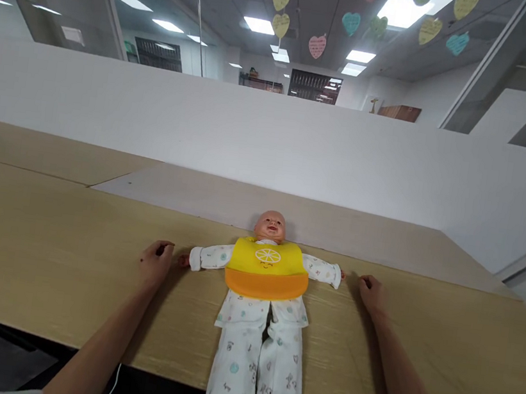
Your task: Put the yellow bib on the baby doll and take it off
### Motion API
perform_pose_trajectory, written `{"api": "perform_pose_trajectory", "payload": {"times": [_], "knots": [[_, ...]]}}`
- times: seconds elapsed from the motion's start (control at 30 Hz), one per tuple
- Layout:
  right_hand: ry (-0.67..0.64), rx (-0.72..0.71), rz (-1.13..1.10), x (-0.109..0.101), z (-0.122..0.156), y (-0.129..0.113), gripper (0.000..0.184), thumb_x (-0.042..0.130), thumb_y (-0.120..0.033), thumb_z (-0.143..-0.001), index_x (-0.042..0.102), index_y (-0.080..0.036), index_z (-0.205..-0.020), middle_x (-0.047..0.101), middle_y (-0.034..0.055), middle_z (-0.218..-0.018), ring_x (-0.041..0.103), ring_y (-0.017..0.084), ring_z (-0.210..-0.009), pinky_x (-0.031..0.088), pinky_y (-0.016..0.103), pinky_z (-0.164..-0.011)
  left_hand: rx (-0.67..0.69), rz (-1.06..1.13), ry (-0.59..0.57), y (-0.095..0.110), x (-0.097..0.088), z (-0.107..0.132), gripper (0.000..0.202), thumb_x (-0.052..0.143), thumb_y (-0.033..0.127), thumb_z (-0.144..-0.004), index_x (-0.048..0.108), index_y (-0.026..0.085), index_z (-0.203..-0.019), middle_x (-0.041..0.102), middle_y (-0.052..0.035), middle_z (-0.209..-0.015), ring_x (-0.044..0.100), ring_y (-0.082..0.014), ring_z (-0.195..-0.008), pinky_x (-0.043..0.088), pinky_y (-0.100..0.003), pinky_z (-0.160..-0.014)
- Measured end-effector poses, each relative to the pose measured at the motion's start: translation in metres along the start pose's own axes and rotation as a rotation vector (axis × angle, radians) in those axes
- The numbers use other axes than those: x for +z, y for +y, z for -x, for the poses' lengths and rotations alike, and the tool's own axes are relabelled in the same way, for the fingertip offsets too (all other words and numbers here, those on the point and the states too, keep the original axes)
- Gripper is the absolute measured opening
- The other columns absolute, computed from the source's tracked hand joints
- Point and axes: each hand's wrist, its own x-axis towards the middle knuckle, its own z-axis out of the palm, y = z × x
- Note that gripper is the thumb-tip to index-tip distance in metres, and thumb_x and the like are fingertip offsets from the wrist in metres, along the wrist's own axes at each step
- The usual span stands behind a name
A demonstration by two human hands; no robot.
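Observation:
A baby doll [271,226] lies on its back with its arms spread out to both sides. It wears white printed pajamas [241,362] and, over the chest, a yellow bib [268,259] with an orange pocket [265,284] and a citrus-slice face. My left hand [156,264] rests loosely closed on the table, just beyond the doll's hand on the left, with nothing seen in it. On the other side my right hand [372,295] is also curled closed, a short way from the doll's other hand. Neither hand touches the doll.
The wood-toned table [43,245] carries a greyish board [360,226] along its back. Behind it stands a white wall [251,137] topped by glass with heart-shaped notes [317,46]. A white cable [115,381] hangs at the table's front edge.

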Motion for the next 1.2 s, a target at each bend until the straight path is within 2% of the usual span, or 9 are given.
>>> {"api": "perform_pose_trajectory", "payload": {"times": [0.2, 0.4, 0.57, 0.87, 1.1, 1.2], "knots": [[-0.032, -0.003, 0.104, -0.005, 0.001, -0.004, 0.043, 0.039, -0.046, -0.068, 0.065, -0.015, -0.084, 0.068, 0.0117, -0.079, 0.060, 0.023, -0.073, 0.042, 0.031, -0.066, -0.012, 0.017, -0.060, 0.002, 0.001, 0.002, 0.022, 0.046, 0.033, -0.070, 0.063, 0.020, -0.074, 0.069, -0.0057, -0.076, 0.063, -0.0230, -0.074, 0.048, -0.032, -0.067], [-0.079, -0.038, 0.178, -0.004, 0.001, -0.009, 0.049, 0.038, -0.054, -0.073, 0.065, -0.016, -0.087, 0.069, 0.0128, -0.082, 0.063, 0.025, -0.075, 0.043, 0.033, -0.066, -0.036, -0.140, -0.125, 0.008, 0.004, 0.001, 0.023, 0.047, 0.031, -0.071, 0.063, 0.019, -0.080, 0.066, -0.0053, -0.069, 0.062, -0.0237, -0.070, 0.047, -0.034, -0.065], [-0.075, -0.057, 0.212, -0.002, 0.000, -0.007, 0.050, 0.036, -0.053, -0.076, 0.066, -0.015, -0.088, 0.070, 0.0143, -0.084, 0.065, 0.026, -0.076, 0.044, 0.033, -0.067, -0.055, -0.183, -0.146, 0.006, 0.005, -0.002, 0.028, 0.046, 0.033, -0.074, 0.064, 0.019, -0.090, 0.066, -0.0062, -0.075, 0.063, -0.0241, -0.074, 0.046, -0.033, -0.065], [-0.067, -0.092, 0.253, 0.003, 0.001, 0.000, 0.048, 0.035, -0.052, -0.084, 0.066, -0.016, -0.093, 0.071, 0.0123, -0.087, 0.065, 0.024, -0.077, 0.042, 0.031, -0.065, 0.047, -0.206, -0.168, 0.006, 0.007, -0.004, 0.025, 0.047, 0.032, -0.074, 0.061, 0.020, -0.090, 0.063, -0.0020, -0.066, 0.061, -0.0214, -0.068, 0.046, -0.032, -0.066], [-0.099, -0.119, 0.261, 0.006, 0.007, -0.014, 0.047, 0.034, -0.052, -0.087, 0.065, -0.018, -0.092, 0.071, 0.0108, -0.089, 0.065, 0.024, -0.081, 0.041, 0.030, -0.066, 0.070, -0.265, -0.195, 0.004, 0.008, -0.006, 0.025, 0.048, 0.033, -0.075, 0.062, 0.021, -0.092, 0.065, -0.0022, -0.070, 0.062, -0.0210, -0.069, 0.045, -0.030, -0.062], [-0.095, -0.104, 0.250, 0.009, 0.006, -0.020, 0.047, 0.034, -0.052, -0.086, 0.066, -0.018, -0.093, 0.071, 0.0118, -0.088, 0.065, 0.024, -0.079, 0.041, 0.030, -0.065, 0.126, -0.305, -0.212, 0.002, 0.011, -0.006, 0.027, 0.047, 0.032, -0.076, 0.062, 0.019, -0.095, 0.066, -0.0048, -0.076, 0.062, -0.0212, -0.073, 0.046, -0.030, -0.064]]}}
